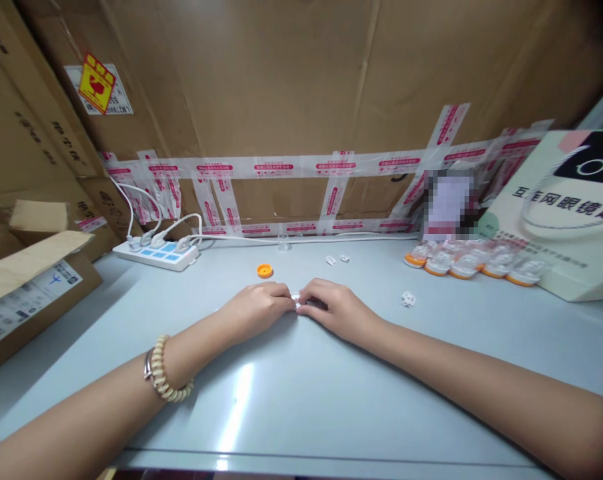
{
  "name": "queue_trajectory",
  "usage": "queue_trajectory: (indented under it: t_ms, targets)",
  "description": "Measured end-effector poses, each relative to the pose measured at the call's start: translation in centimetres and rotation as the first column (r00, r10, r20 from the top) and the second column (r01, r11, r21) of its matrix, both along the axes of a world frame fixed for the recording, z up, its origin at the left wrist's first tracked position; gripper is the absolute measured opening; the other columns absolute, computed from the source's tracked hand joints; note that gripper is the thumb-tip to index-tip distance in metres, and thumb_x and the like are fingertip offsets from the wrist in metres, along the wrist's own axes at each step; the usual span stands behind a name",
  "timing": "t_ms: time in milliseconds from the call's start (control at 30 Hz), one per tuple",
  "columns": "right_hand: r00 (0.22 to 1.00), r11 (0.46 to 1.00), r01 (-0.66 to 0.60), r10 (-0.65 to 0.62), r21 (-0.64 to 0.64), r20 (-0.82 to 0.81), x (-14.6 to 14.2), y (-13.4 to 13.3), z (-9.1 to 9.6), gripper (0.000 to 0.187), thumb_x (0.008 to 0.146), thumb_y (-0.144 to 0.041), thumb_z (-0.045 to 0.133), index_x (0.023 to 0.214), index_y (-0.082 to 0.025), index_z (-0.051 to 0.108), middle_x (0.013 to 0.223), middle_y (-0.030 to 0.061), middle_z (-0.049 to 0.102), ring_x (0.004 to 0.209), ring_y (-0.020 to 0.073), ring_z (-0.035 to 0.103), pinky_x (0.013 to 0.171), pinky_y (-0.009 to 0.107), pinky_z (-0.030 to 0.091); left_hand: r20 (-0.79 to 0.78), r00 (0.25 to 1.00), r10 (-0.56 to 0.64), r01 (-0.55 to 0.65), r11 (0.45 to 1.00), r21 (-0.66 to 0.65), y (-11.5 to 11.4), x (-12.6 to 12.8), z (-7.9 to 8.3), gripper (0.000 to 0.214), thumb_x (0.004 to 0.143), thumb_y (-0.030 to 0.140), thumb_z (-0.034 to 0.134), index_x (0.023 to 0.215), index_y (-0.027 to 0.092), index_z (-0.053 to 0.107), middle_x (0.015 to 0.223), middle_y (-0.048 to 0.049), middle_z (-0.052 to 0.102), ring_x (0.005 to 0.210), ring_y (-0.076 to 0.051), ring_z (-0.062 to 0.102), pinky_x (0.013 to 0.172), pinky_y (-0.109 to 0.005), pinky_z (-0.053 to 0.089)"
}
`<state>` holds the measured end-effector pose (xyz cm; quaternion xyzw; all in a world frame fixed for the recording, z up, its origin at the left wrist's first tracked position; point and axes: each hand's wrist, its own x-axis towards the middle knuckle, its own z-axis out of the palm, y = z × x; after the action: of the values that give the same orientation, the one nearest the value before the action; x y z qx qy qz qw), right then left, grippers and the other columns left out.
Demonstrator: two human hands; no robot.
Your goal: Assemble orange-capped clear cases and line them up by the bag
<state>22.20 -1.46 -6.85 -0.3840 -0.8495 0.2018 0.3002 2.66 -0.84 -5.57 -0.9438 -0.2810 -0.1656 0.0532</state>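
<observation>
My left hand (261,307) and my right hand (339,308) meet over the middle of the table, fingertips pinched together. Between them is a small white piece (296,300), mostly hidden by the fingers, with something clear at its upper edge. Both hands are closed on it. An orange round cap (265,271) lies just beyond my left hand. Two small white pieces (330,261) rest past my right hand, and a little cluster of white pieces (408,299) sits to its right. Farther back stands a small clear cup (283,242).
A white power strip (156,253) with plugged-in cables lies at the back left, beside an opened cardboard box (36,293). At the back right are several clear containers with orange bases (464,265) and a paper bag (576,247). A large taped carton (281,87) walls off the back.
</observation>
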Motion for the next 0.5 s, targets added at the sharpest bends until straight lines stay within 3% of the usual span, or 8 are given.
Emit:
queue_trajectory:
  t_ms: [167,300,367,500]
  targets:
    - [0.991,0.995,0.016,-0.029,-0.1,-0.128,-0.1,0.0,0.0,0.014,0.074,-0.02,0.06,0.088,-0.018,0.062,0.084,0.0042,0.061,0.078,0.0154,0.058,0.073,0.029,0.047,-0.02,1.0,-0.017,0.015,0.998,-0.067,0.1,0.0,0.3,0.024,0.088,0.016,0.044,0.088,0.015,0.068,0.085,-0.0079,0.067,0.075,-0.016,0.062,0.068,-0.025,0.048]
    - [0.989,0.99,-0.014,-0.007,-0.143,-0.145,-0.2,0.2,0.0,0.014,0.074,-0.022,0.059,0.087,-0.019,0.064,0.086,0.0039,0.059,0.08,0.0148,0.058,0.077,0.029,0.046,0.087,0.996,-0.024,0.044,0.971,-0.235,0.4,-0.9,2.7,0.02,0.086,0.019,0.048,0.087,0.015,0.067,0.087,-0.0064,0.068,0.078,-0.014,0.062,0.074,-0.024,0.047]
    - [0.989,0.985,-0.008,-0.018,-0.174,-0.145,-0.2,0.3,0.1,0.013,0.073,-0.022,0.06,0.085,-0.019,0.063,0.087,0.0037,0.059,0.08,0.0146,0.057,0.077,0.03,0.046,0.08,0.99,0.117,-0.086,0.943,-0.321,0.6,-2.3,4.7,0.017,0.082,0.022,0.052,0.085,0.016,0.068,0.084,-0.0053,0.068,0.075,-0.014,0.062,0.072,-0.023,0.046]
    - [0.995,0.972,-0.022,-0.002,-0.233,-0.104,-0.2,0.5,0.4,0.01,0.071,-0.02,0.06,0.081,-0.019,0.06,0.088,0.0041,0.057,0.08,0.0147,0.056,0.078,0.031,0.046,-0.321,0.891,0.32,-0.443,0.763,-0.47,0.7,-5.5,8.3,0.014,0.073,0.023,0.057,0.08,0.018,0.068,0.078,-0.0023,0.069,0.069,-0.015,0.062,0.06,-0.02,0.043]
